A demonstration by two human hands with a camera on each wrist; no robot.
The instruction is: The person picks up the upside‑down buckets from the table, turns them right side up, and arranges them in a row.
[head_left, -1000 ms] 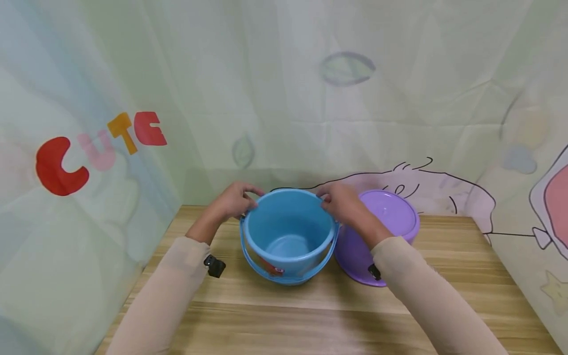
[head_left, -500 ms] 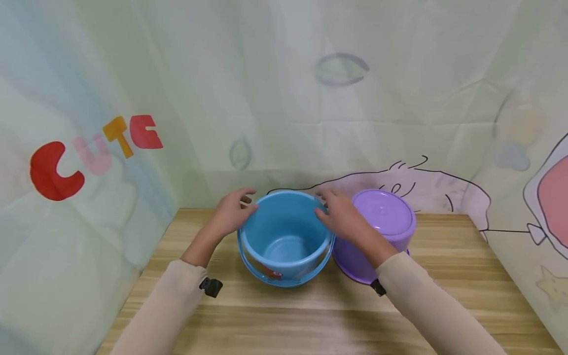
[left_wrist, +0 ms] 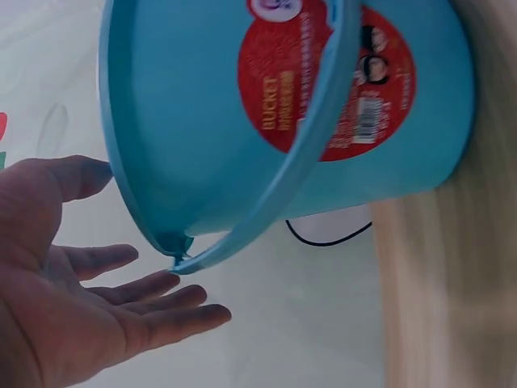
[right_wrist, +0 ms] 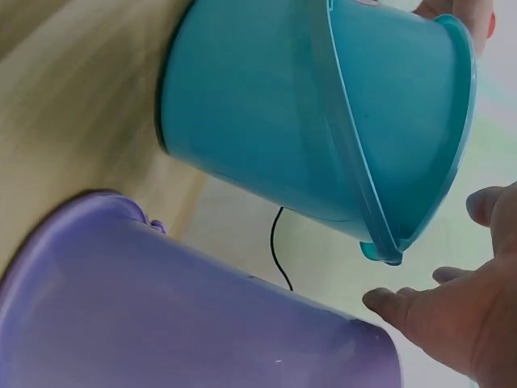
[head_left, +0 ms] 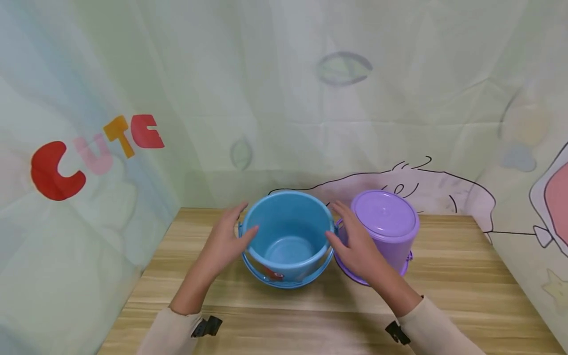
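Observation:
A blue bucket [head_left: 287,222] stands upright on the wooden table with its mouth up; its inside is bare. Its handle [left_wrist: 279,190] hangs down on the near side, over a red round label [left_wrist: 266,93]. At the bucket's left, my left hand [head_left: 225,246] has its fingers spread, the thumb at the rim; whether it touches, I cannot tell. On the other side my right hand [head_left: 360,249] is spread too, its thumb just off the rim in the right wrist view. Neither hand grips anything. A purple bucket [head_left: 385,217] stands upside down beside the right hand.
The wooden table [head_left: 284,325] reaches back to a printed cloth backdrop [head_left: 284,98], which also closes in the left and right sides. The purple bucket stands close to the blue one's right side.
Both hands have let go of the blue bucket's back rim and come nearer along its sides, fingers spreading. The buckets stay in about the same place.

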